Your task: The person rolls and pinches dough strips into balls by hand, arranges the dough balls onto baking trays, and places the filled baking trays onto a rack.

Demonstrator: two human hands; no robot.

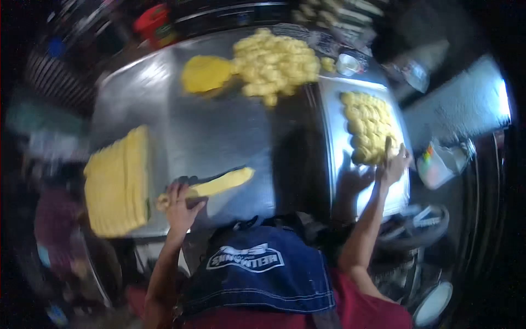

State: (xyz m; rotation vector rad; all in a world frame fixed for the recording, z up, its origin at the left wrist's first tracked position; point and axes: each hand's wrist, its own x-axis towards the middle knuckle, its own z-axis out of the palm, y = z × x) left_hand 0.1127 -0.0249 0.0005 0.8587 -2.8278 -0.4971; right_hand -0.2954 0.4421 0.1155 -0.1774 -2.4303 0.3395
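My left hand (179,208) lies over the left part of a yellow dough strip (227,181) on the metal table, its fingers stretched and the thumb apart. A curled end of that strip shows just left of the fingers. On the right, my right hand (395,166) is at the near corner of the rolled dough pieces (370,123), fingers apart, seeming to touch the nearest one. Those pieces sit in close rows on a metal tray (338,159). Any dough beneath my right fingers is hard to make out. Left of my left hand lies a stack of long dough strips (116,183).
At the table's (219,129) far side are a flat yellow dough mass (206,74) and a heap of dough pieces (276,63). A white cup (348,64) stands behind the tray. Beyond its right side is a white container (440,163). A person's dark red clothing (57,225) shows at far left.
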